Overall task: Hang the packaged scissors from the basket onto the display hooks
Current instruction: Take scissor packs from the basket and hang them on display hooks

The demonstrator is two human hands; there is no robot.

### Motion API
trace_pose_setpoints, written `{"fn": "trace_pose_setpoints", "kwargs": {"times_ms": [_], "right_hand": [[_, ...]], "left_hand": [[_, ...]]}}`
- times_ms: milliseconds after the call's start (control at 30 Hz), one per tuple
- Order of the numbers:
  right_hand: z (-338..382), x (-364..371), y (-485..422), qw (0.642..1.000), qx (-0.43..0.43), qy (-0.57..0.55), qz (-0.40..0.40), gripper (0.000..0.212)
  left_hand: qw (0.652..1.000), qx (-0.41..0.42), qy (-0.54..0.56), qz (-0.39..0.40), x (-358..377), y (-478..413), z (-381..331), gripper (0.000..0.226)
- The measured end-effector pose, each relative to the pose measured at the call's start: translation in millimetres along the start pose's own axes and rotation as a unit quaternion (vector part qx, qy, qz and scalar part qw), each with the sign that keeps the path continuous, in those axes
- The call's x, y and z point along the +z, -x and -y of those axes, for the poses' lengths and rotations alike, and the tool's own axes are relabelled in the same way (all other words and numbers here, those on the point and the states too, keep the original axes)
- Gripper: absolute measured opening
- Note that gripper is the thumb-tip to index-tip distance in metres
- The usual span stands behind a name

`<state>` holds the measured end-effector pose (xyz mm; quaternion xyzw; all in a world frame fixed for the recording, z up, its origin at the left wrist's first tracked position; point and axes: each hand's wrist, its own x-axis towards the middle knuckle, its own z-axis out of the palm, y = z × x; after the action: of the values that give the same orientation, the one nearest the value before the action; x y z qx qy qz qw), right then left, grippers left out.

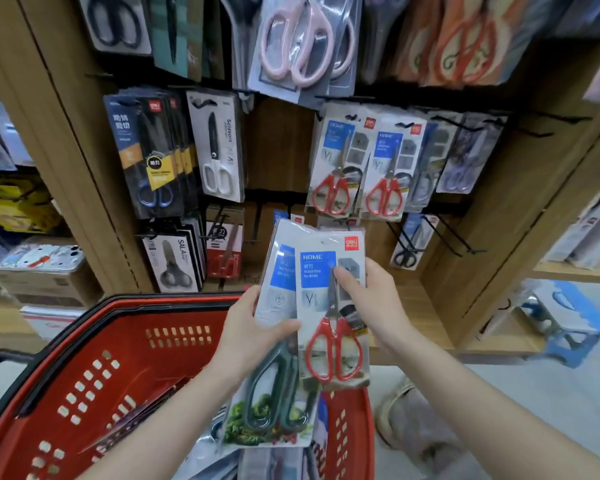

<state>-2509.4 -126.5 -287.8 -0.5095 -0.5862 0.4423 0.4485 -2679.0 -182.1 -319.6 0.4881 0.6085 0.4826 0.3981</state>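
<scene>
Head view. Found over the red basket (118,306), before the hook wall: two carded scissor packs, fanned and overlapping. Gripped in the left hand (253,327): green-handled pack (274,393), thumb across its front, fingers curled behind. Pinched in the right hand (371,299): red-handled pack (317,271), thumb on the face, fingers behind the right edge. Judged light, stiff along the card, slick on the plastic blister, liable to slide apart. Best taken near the top edge, just under the hang slot. Noted above: matching red-handled stock (336,168); lower right, bare hooks (442,237).
</scene>
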Motion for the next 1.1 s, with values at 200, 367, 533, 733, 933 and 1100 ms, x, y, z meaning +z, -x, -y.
{"fn": "trace_pose_setpoints", "kwargs": {"times_ms": [200, 367, 533, 733, 933, 1100], "right_hand": [[32.8, -18.8, -48.4, 0.999, -0.017, -0.013, -0.048, 0.018], [42.8, -40.9, -90.6, 0.996, -0.027, 0.007, -0.088, 0.016], [46.3, -69.8, -140.3, 0.983, -0.027, 0.020, -0.182, 0.017], [50.2, -92.1, -183.7, 0.965, -0.068, 0.027, -0.252, 0.013], [46.4, -92.3, -210.5, 0.966, -0.060, 0.006, -0.250, 0.013], [47.4, -95.7, -231.3, 0.971, 0.015, 0.011, -0.237, 0.019]], "left_hand": [[0.996, 0.041, -0.013, -0.078, -24.1, -24.9, -17.3, 0.035], [0.992, 0.065, 0.008, -0.111, -30.6, -52.3, -31.5, 0.035], [0.988, 0.086, 0.012, -0.127, -23.0, -82.9, -43.8, 0.037], [0.987, 0.099, 0.000, -0.127, -9.3, -108.0, -55.2, 0.037], [0.987, 0.102, -0.002, -0.124, 1.8, -121.4, -63.7, 0.037], [0.989, 0.095, -0.005, -0.116, 10.6, -125.2, -59.5, 0.038]]}}
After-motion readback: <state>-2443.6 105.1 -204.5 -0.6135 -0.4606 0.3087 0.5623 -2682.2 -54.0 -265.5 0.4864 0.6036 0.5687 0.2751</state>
